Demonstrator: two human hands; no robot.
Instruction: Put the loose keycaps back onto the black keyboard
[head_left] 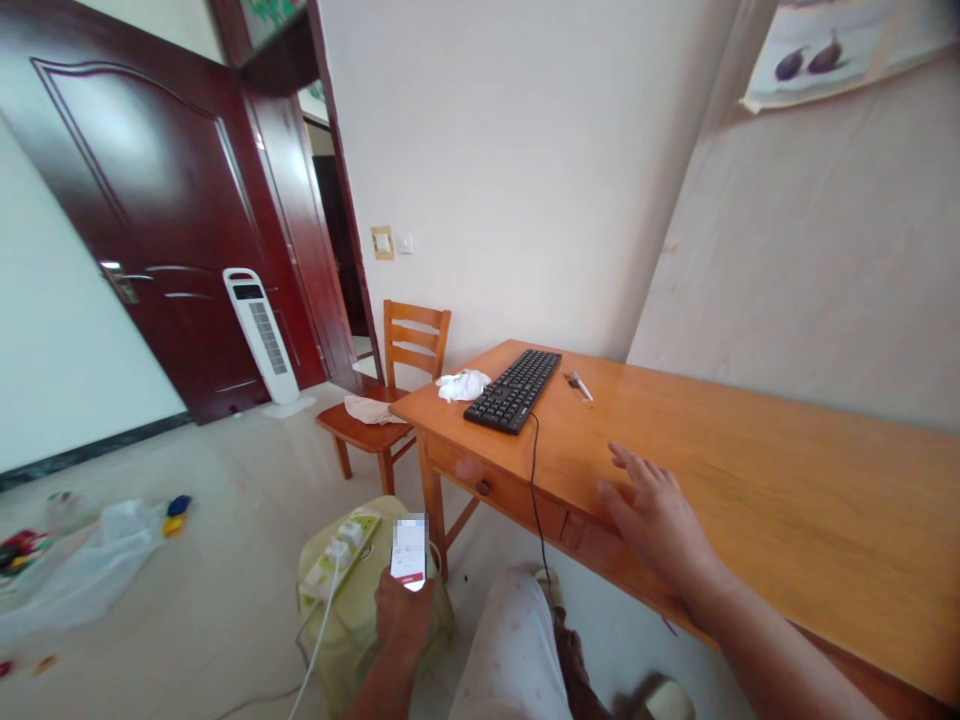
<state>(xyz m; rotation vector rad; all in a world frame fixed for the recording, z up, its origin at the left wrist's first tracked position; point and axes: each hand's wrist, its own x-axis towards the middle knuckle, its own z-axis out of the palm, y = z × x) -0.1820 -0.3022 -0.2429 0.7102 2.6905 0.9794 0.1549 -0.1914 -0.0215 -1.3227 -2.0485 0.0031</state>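
Note:
My left hand [403, 610] is closed around a smartphone [407, 562] with a lit screen, held above a pale green stool [352, 630]. Over the front edge of the wooden table [750, 450] is my right hand [654, 515], its fingers apart and nothing in them; whether it touches the tabletop I cannot tell. A black keyboard [516, 390] lies farther back on the table, its cable [534, 490] hanging over the front edge. Beside the keyboard are a crumpled white cloth or tissue [463, 385] and a small pen-like item [579, 386].
A power strip [341, 555] with plugs sits on the stool. Behind it stands a wooden chair [364, 425] with a cloth on its seat. A white tower fan [264, 340] is near the dark red door [150, 180]. Plastic bags [112, 560] and small colourful items lie on the floor.

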